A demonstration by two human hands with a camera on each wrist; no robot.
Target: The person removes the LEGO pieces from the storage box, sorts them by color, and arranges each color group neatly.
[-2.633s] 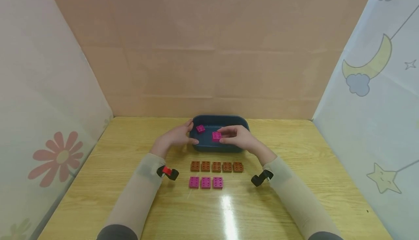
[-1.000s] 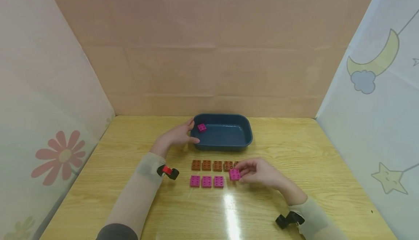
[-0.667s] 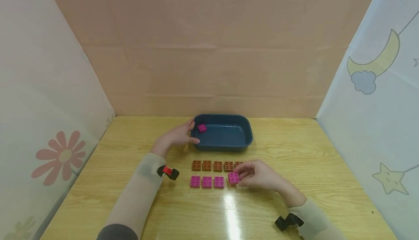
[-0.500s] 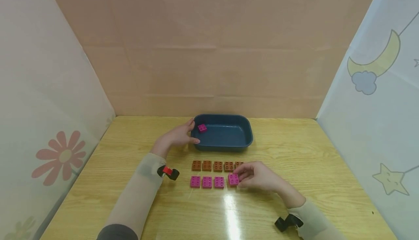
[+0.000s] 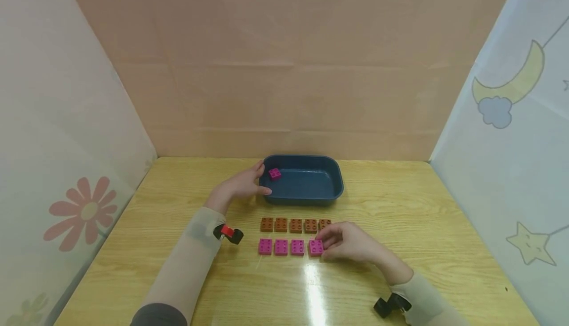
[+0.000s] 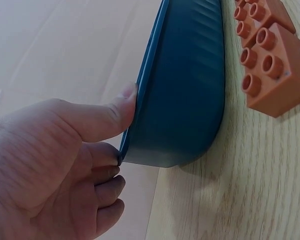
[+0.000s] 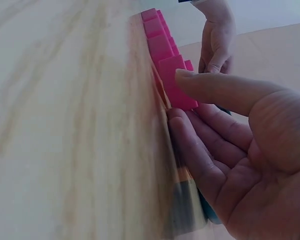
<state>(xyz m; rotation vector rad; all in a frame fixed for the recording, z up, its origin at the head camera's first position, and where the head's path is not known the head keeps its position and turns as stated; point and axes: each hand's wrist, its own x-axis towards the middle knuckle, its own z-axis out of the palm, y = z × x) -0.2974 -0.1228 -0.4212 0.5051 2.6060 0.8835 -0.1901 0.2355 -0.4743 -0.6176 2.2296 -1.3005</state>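
My right hand (image 5: 351, 242) pinches a pink toy building brick (image 5: 316, 248) between thumb and fingers, at the right end of a row of pink bricks (image 5: 281, 247). In the right wrist view the thumb lies on one side of that brick (image 7: 174, 82), low at the tabletop. With thumb and fingers, my left hand (image 5: 240, 183) grips the left end of a dark blue tray (image 5: 308, 185); the left wrist view shows the thumb at its rim (image 6: 145, 75). One loose pink brick (image 5: 274, 174) lies inside the tray near that hand.
Between tray and pink row runs a line of several brown bricks (image 5: 296, 225), the rightmost partly behind my right fingers. The wooden table (image 5: 391, 192) ends at a tan backdrop (image 5: 289, 94), with patterned side panels left and right. Dark devices sit on both wrists.
My right hand has carried a pink brick from the tray toward me, then lowered it to the pink row's right end. My left hand stays on the tray.
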